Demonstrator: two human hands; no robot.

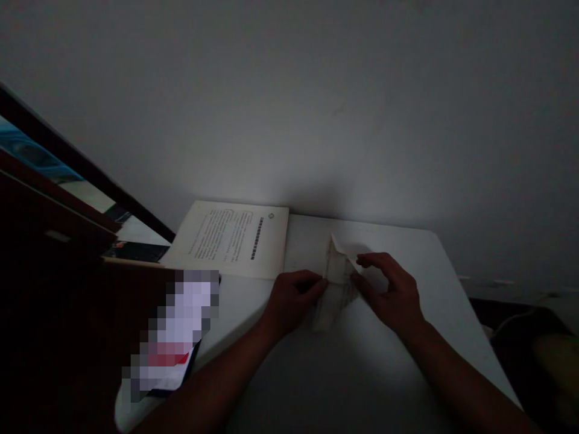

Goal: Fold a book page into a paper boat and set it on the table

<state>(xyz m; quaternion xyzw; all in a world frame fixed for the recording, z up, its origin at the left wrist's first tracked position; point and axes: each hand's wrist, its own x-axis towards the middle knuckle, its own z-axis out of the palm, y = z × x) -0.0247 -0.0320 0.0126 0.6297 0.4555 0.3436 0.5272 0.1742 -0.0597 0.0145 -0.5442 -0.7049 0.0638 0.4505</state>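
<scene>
A small piece of folded paper (pixel 335 268), pale with faint print, stands partly raised over the white table. My left hand (pixel 292 301) pinches its left edge between thumb and finger. On the other side, my right hand (pixel 393 295) has its thumb against the paper's right edge, while the index finger is curved and held apart from the thumb. The paper's top corner points up, and its lower part hangs toward the tabletop. Dim light makes the folds hard to read.
A printed booklet (pixel 226 238) lies at the table's back left. Nearer, a phone (pixel 176 337) with a pixelated screen lies by the left edge. The white table (pixel 407 241) meets a grey wall (pixel 316 108). Dark wooden bars (pixel 81 160) stand at left.
</scene>
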